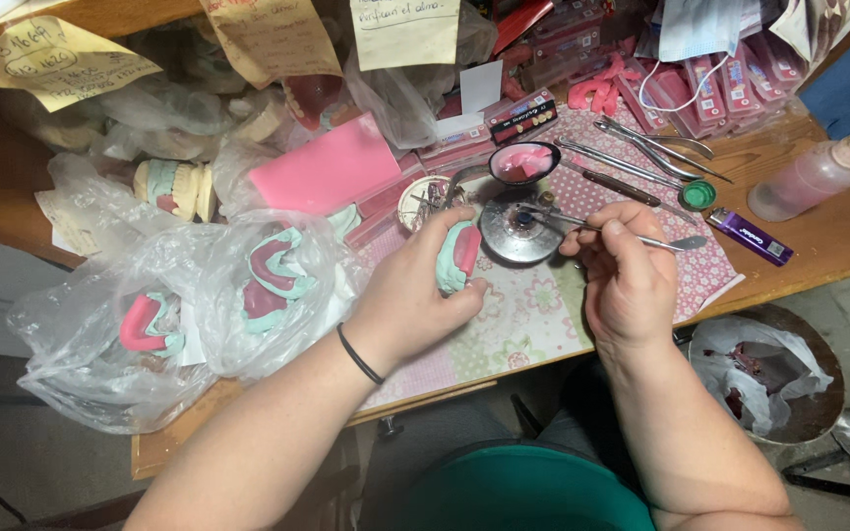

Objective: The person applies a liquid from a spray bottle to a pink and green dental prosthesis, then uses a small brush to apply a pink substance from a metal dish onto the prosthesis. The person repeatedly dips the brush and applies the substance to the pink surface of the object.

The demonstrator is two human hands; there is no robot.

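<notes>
Head view: left fingers (442,236) around green dental cast (458,256), right fingers (610,236) pinching metal spatula (641,239).

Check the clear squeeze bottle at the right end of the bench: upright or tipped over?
Tipped over. The squeeze bottle lies on its side on the wooden bench, nozzle pointing toward the far right edge, beyond the purple lighter.

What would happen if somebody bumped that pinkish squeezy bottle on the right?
The pinkish bottle stands upright, tall and narrow, near the table edge, so it would probably tip easily. It looks like thin plastic, likely light. Once down, its round body might roll.
</notes>
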